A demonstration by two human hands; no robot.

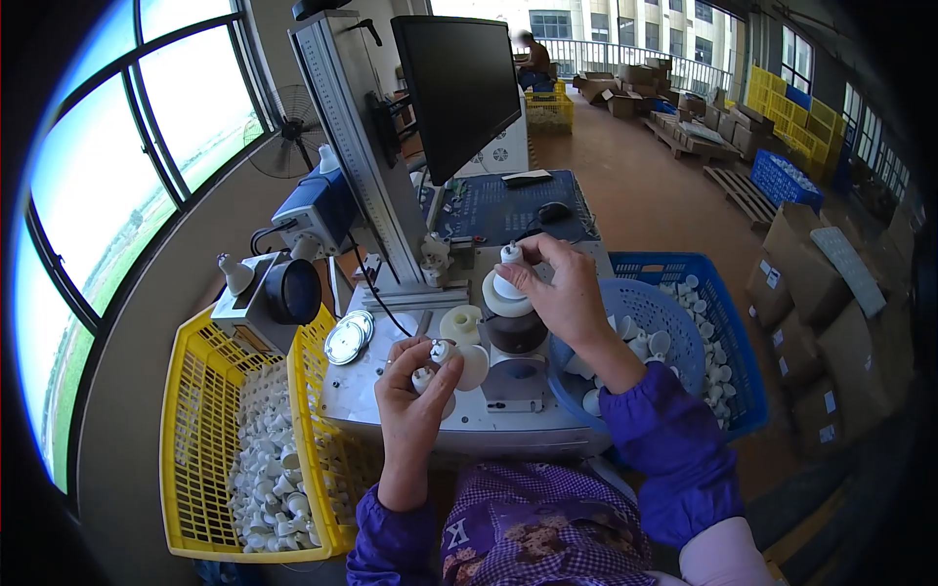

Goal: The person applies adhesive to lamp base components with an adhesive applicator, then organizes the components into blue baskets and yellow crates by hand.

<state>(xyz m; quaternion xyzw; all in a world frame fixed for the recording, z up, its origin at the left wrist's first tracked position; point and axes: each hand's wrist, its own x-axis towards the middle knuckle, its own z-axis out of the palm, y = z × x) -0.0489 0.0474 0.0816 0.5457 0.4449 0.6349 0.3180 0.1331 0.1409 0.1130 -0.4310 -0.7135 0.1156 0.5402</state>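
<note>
My left hand (412, 402) is closed around two white plastic bulb housings, one near the fingertips (473, 367) and one lower (423, 379). Above the work table, my right hand (567, 298) pinches the narrow neck of another white bulb housing (510, 254). That housing's wide end is at the pale round disc (508, 301) on top of a dark cylindrical fixture (516, 334); whether it rests there is hard to tell. Just left of the fixture, a cream flanged plastic piece (461, 322) lies on the table.
A yellow crate (305, 430) full of white housings stands left. On the right, a blue basin (625, 293) with housings sits over a blue crate (745, 381). A laser head with a dark lens (293, 291), a column (342, 127) and a monitor (459, 88) rise behind. A person (533, 61) sits far back.
</note>
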